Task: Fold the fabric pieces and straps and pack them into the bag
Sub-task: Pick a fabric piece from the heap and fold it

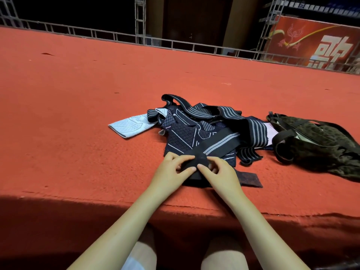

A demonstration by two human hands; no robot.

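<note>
Black strap [214, 146] sits pinched between the curled fingers of your left hand [173, 169] and right hand [218, 170]; fabric pile [194, 123] lies just beyond your fingertips, bag [315, 141] farther right.

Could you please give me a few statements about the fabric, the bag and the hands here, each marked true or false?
1. Both hands, left and right, pinch a black strap. True.
2. The bag lies to the left of the pile. False: it lies to the right of the pile.
3. A white fabric piece lies at the pile's left edge. True.
4. All the fabric is already packed in the bag. False: the pile is out on the red carpet.
5. The carpet is blue. False: it is red.
</note>
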